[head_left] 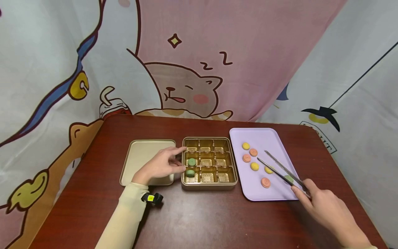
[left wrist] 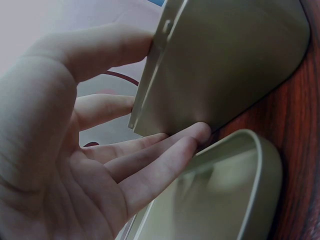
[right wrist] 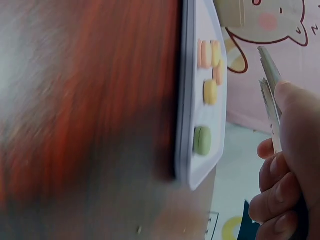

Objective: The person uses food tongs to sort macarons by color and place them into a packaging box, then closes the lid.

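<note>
My left hand [head_left: 164, 164] touches the left rim of a gold tin [head_left: 209, 187] with thumb and index finger. In the left wrist view, its other fingers [left wrist: 155, 172] extend along the tin's side [left wrist: 225, 65]. The tin has an insert of square compartments. Two green macarons [head_left: 191, 162] sit in the left column, in the middle and front compartments. My right hand [head_left: 329, 209] grips metal tongs [head_left: 280, 174], tips apart and nothing between them, above a lilac tray [head_left: 248, 188]. Below the tongs on the tray lies a green macaron [right wrist: 202, 140], partly hidden in the head view.
Several pink macarons [head_left: 265, 182] and yellow macarons [head_left: 254, 166] lie spread over the tray. Left of the tin, a gold lid [head_left: 141, 152] lies on the dark red wooden table [head_left: 186, 221]. A cartoon-print curtain [head_left: 248, 52] hangs behind the table.
</note>
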A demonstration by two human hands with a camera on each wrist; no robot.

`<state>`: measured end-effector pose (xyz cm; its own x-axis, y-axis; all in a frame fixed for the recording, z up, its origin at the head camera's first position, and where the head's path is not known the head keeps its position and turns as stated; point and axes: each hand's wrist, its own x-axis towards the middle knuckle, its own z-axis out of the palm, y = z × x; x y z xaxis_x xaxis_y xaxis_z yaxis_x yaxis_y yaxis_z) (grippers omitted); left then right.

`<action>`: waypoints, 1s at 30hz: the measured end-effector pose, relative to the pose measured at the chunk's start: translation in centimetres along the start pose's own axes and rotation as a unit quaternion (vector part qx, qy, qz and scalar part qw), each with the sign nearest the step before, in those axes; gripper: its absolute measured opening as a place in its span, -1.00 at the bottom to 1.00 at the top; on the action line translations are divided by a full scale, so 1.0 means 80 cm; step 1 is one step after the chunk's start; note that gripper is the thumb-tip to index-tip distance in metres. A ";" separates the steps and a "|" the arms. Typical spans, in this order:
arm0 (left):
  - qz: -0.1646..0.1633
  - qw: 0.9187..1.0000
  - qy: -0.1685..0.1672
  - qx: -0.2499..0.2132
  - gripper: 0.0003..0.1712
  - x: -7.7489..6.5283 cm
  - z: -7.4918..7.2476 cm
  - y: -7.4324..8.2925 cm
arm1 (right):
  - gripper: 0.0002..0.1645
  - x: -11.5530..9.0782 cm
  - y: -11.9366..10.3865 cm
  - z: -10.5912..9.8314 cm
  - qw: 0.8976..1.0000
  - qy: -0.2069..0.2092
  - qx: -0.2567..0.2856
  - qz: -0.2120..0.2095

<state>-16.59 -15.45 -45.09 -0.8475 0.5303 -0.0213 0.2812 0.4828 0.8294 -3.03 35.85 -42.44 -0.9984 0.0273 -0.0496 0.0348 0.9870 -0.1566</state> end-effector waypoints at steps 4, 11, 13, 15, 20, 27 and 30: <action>0.001 1.000 0.000 0.001 -0.05 0.000 0.000 0.000 | -0.41 -0.006 0.015 -0.001 1.000 -0.020 -0.007 0.023; 0.001 1.000 -0.001 0.002 -0.05 0.001 -0.002 0.001 | -0.34 -0.017 0.043 0.003 0.997 -0.052 -0.009 0.061; 0.000 1.000 -0.001 0.001 -0.05 0.001 -0.002 0.001 | -0.33 -0.021 0.050 0.006 0.996 -0.058 -0.008 0.068; 0.000 1.000 -0.002 0.001 -0.05 0.001 -0.002 0.002 | -0.31 -0.024 0.056 0.009 0.995 -0.064 -0.010 0.076; -0.002 1.000 -0.001 -0.002 -0.05 0.000 -0.002 0.002 | -0.27 -0.031 0.071 0.014 0.993 -0.078 -0.008 0.087; 0.000 1.000 0.000 -0.002 -0.05 -0.001 0.000 -0.001 | -0.23 -0.043 0.087 0.020 0.988 -0.115 0.002 0.104; 0.002 1.000 -0.002 -0.007 -0.04 -0.001 0.001 -0.002 | -0.23 -0.048 0.092 0.025 0.986 -0.125 0.003 0.110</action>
<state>-16.51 -15.53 -45.29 -0.8444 0.5354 -0.0196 0.2788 0.4704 0.8372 1.15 42.69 -45.39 -0.9246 0.2005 -0.3240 0.2507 0.9605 -0.1211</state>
